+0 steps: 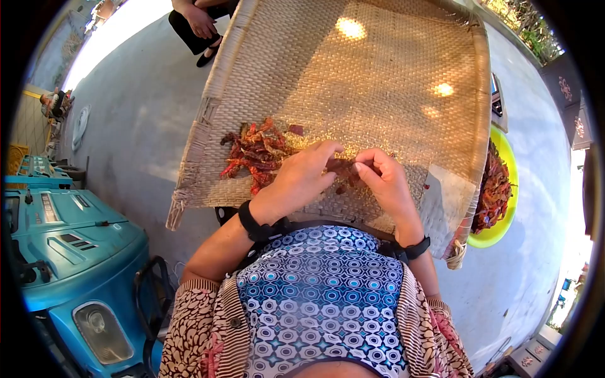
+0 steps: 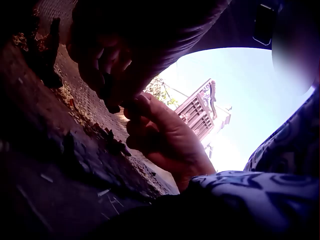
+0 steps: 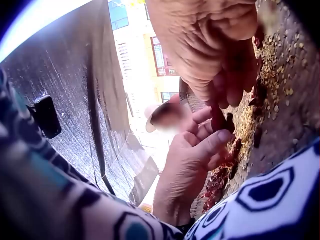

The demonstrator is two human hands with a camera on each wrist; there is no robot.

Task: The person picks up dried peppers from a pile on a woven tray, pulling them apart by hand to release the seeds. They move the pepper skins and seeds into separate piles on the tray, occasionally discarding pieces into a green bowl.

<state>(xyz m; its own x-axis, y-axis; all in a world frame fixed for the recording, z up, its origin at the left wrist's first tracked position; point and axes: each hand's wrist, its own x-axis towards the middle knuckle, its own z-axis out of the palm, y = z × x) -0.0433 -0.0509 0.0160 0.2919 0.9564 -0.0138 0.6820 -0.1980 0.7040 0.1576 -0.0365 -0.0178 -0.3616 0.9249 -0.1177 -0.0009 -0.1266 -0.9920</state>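
Observation:
Dried red peppers (image 1: 255, 148) lie in a heap on the woven mat (image 1: 378, 75), left of the hands. Pale seeds (image 3: 280, 65) and dark red pieces are scattered beneath the fingers. My left hand (image 1: 301, 179) (image 3: 182, 160) holds one end of a dark red pepper piece (image 3: 218, 118) between thumb and curled fingers. Close on its right, my right hand (image 1: 389, 189) (image 2: 167, 137) pinches the same piece at its other end. The fingertips of both hands nearly meet just above the mat. In the left wrist view, the piece is too dark to make out clearly.
A lime-green basin (image 1: 512, 165) of dried peppers stands beyond the mat's right edge. Someone in dark clothes (image 1: 192, 31) is at the upper left. A turquoise vehicle (image 1: 82, 252) stands at the lower left. Grey cardboard (image 1: 441, 195) lies at the mat's near right corner.

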